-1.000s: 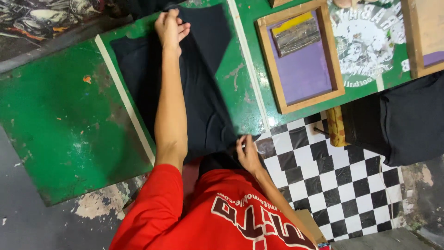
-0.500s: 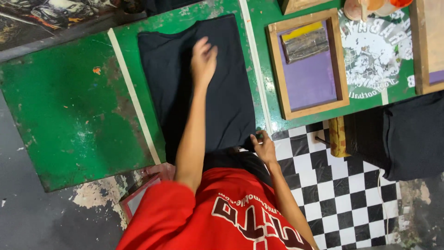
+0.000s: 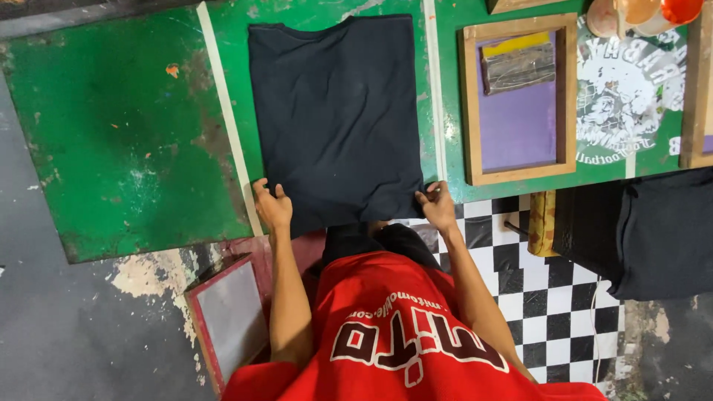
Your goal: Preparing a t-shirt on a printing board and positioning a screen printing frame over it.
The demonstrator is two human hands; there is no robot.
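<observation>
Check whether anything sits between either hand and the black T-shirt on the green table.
Nothing visible does. The left hand and right hand both already grip the near hem of the black T-shirt, which lies flat on the green table, apart from the wooden screen frame.

Head camera, straight down, above table (image 3: 126, 134)

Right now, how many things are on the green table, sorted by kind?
Dark T-shirts laid flat: 1, with the left hand and right hand at its near corners
Wooden printing frames: 3
Cups: 2
Total: 6
</observation>
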